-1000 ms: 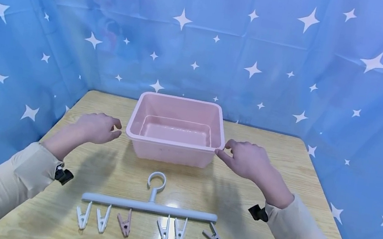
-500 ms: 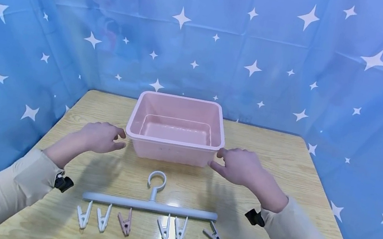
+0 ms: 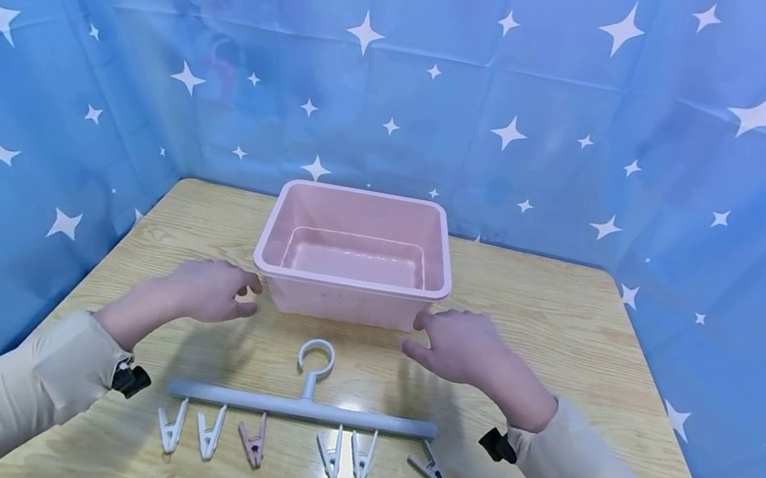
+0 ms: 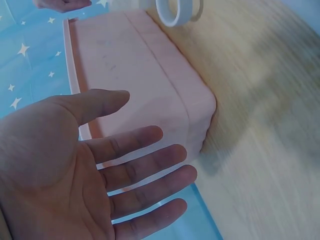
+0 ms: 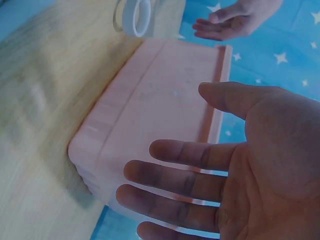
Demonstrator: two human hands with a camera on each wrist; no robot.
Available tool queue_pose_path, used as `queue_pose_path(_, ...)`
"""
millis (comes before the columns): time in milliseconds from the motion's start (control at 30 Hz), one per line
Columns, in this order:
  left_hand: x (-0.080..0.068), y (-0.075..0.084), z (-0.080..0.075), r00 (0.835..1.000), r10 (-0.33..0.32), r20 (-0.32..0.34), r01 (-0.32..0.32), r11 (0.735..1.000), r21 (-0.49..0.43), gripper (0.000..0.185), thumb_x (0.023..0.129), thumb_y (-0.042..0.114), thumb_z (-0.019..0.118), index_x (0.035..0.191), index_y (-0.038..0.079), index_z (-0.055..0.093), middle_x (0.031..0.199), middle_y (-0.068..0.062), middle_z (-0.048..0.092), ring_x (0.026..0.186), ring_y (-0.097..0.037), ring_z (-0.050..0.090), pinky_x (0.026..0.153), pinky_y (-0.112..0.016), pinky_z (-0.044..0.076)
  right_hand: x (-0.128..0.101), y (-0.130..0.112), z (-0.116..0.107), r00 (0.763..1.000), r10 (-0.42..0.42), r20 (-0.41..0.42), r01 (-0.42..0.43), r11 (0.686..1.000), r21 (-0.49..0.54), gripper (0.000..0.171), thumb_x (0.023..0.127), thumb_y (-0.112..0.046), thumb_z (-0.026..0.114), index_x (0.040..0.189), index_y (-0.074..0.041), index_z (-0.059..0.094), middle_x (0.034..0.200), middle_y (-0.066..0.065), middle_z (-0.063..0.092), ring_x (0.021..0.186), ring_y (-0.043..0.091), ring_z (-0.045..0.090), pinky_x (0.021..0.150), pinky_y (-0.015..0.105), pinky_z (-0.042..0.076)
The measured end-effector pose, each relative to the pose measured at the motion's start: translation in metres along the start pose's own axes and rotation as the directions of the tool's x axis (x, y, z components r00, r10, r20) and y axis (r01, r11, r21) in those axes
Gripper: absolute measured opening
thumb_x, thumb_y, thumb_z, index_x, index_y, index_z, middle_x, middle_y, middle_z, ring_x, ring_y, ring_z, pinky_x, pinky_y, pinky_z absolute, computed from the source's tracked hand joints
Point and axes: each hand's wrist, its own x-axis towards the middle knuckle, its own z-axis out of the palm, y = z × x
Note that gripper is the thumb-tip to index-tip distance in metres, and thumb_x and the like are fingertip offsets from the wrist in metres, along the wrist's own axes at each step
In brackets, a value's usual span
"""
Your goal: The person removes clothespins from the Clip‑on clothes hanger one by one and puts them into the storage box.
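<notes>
Wooden table: pink basin between left hand, right hand.

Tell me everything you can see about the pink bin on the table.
The pink bin is a rectangular tub of smooth, plastic-looking material with a rolled rim and rounded corners. It stands upright and open-topped, with nothing inside, at the middle of the wooden table, behind the grey hanger. The left hand and right hand flank its near corners with fingers open; contact cannot be confirmed.
</notes>
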Motion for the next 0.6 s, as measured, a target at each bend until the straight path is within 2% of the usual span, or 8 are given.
queue_pose_path(233, -0.004, 0.006, 0.012, 0.999, 0.023, 0.031, -0.023, 1.0, -0.006, 0.036, 0.096, 0.038, 0.061, 0.123, 0.015, 0.067, 0.111, -0.008, 0.073, 0.101, -0.03, 0.069, 0.08, -0.049, 0.055, 0.0, -0.009, 0.011, 0.999, -0.021, 0.031, 0.021, 1.0, -0.001, 0.045, 0.097, -0.054, 0.054, 0.122, -0.019, 0.068, 0.098, 0.005, 0.075, 0.091, 0.028, 0.072, 0.067, 0.049, 0.054)
queue_pose_path(433, -0.006, 0.01, 0.019, 0.996, 0.044, 0.076, -0.043, 0.999, -0.016, 0.036, 0.095, 0.039, 0.064, 0.121, 0.015, 0.067, 0.109, -0.006, 0.073, 0.098, -0.028, 0.069, 0.077, -0.048, 0.055, 0.001, -0.015, 0.019, 0.998, -0.035, 0.053, 0.033, 0.999, 0.027, 0.047, 0.096, -0.054, 0.056, 0.12, -0.016, 0.068, 0.102, 0.006, 0.075, 0.095, 0.03, 0.071, 0.072, 0.05, 0.055)
queue_pose_path(600, -0.009, 0.015, 0.023, 0.991, 0.044, 0.124, -0.04, 0.999, -0.03, 0.036, 0.094, 0.042, 0.065, 0.119, 0.017, 0.068, 0.105, -0.003, 0.072, 0.094, -0.023, 0.068, 0.073, -0.045, 0.054, 0.001, -0.018, 0.026, 0.997, -0.061, 0.05, 0.06, 0.998, 0.034, 0.046, 0.095, -0.054, 0.059, 0.117, -0.016, 0.069, 0.1, 0.004, 0.075, 0.089, 0.028, 0.072, 0.07, 0.048, 0.055)
